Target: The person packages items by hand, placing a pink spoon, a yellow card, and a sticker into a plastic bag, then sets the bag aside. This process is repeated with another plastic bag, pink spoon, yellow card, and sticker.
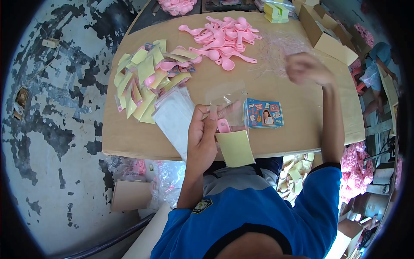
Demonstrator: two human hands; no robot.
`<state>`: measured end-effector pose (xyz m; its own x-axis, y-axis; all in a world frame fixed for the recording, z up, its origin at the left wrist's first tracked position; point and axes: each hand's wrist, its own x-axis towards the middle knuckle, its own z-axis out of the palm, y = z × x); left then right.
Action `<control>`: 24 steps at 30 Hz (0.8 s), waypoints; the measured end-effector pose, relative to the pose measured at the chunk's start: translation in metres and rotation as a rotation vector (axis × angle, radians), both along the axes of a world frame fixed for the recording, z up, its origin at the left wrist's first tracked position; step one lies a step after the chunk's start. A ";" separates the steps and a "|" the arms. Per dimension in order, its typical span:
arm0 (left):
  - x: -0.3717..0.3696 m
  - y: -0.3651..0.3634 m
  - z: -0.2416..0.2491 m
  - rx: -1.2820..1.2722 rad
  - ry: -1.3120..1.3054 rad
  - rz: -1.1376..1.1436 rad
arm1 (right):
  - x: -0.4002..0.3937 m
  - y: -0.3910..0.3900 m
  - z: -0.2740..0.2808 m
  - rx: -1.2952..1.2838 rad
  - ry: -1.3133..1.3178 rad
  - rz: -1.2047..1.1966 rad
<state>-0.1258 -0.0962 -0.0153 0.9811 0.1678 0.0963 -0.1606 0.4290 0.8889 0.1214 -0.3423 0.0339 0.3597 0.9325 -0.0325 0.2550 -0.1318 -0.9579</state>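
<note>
The person's left hand [204,134] grips a clear bag [233,113] between thumb and fingers, a pink spoon [223,125] showing within it and a yellow card [235,149] at its lower end, by the near edge of a brown desk [299,134]. The right hand [308,69] is raised near thin clear strands [272,51], fingers curled but blurred; whether it holds anything cannot be told. If the left hand's pinch loosens or the bag tips, spoon or card could slip out and fall past the edge
</note>
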 end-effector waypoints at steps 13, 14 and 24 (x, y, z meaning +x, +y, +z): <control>0.020 -0.003 -0.005 0.416 -0.158 0.348 | -0.119 0.088 -0.013 0.150 -0.137 -0.122; 0.018 -0.004 -0.005 0.317 -0.134 0.311 | -0.120 0.090 -0.017 0.201 -0.076 -0.142; 0.014 -0.019 -0.013 0.171 -0.151 0.450 | -0.122 0.083 -0.023 0.381 -0.072 -0.198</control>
